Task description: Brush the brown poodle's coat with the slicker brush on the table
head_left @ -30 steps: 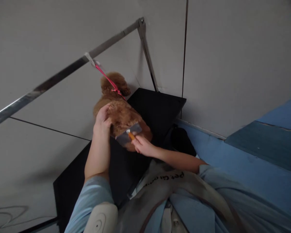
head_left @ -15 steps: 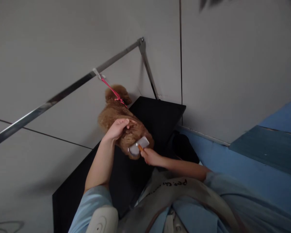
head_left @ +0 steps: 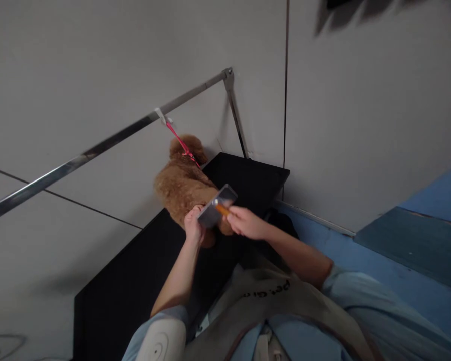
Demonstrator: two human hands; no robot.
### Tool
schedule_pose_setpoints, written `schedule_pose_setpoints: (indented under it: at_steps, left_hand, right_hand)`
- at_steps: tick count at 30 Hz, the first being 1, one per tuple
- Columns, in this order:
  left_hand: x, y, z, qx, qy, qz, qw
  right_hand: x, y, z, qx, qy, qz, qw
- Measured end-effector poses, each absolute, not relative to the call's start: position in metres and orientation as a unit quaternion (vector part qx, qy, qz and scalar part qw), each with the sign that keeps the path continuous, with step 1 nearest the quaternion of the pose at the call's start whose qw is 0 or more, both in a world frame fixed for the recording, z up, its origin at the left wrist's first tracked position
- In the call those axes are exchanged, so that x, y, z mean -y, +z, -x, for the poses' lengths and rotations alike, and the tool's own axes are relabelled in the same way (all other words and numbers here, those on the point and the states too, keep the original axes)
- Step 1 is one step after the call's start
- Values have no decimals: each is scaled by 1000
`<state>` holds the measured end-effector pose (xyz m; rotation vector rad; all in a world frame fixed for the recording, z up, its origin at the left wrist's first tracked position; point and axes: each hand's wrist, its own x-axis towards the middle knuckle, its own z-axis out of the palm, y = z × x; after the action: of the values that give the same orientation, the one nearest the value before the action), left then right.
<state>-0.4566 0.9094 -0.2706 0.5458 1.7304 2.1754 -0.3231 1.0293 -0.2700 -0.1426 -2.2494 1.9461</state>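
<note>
Grips the orange handle of a flat-headed brush (head_left: 213,211) in the right hand (head_left: 246,222), with fingers closed firmly around it, at the rear of a brown, curly-coated dog (head_left: 182,186). Holds the brush's grey plate at a slant over the dog's hindquarters, covering part of the fur there; cannot tell whether pressing it into the coat or just above. Sets the left hand (head_left: 194,224) against the left of the dog's rump, with fingers curled in and partly behind the plate; cannot tell how far open, or whether pinching fur. Has the hands near each other at the dog's back end.

Has the dog on a black table (head_left: 135,281), facing away. Runs a pink leash (head_left: 177,136) from the dog's neck to a white strap (head_left: 160,116), up on a metal bar (head_left: 116,136) slanting above the dog. Wears a grey apron (head_left: 255,306) with dark lettering, on the near side of the dog.
</note>
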Motion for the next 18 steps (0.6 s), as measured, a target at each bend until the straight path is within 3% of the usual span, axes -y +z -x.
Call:
schedule_pose_setpoints:
  at_steps: [2,5,8,11,13,15,18]
  left_hand:
    - [-905,-287,447,-582,787,-146,146]
    - [-894,-308,432,-558,816,-52,137]
    - [-880,-312,425,-617,783,-9,81]
    - [-876,-288,445,-731,656,-162,-94]
    - [-883,-260,474,-762,559,-299,-133]
    - [-896,-232,508,-791,476,-376,-76]
    - [-912,-203,547,-790,399,-458,88]
  right_hand:
    - [-1043,-245,347,756,642,39,118]
    - [-1059,-235,379,864,499,30,56]
    - [-1069,-258,378,932,355,74,-4]
    - [-1075,-283,354,948,275,145,-75]
    - [-1072,-287,340,946,255,174,-103]
    - [-1062,-277,336,948,259,166,-84]
    - [-1047,-248,352,956,278,89,11]
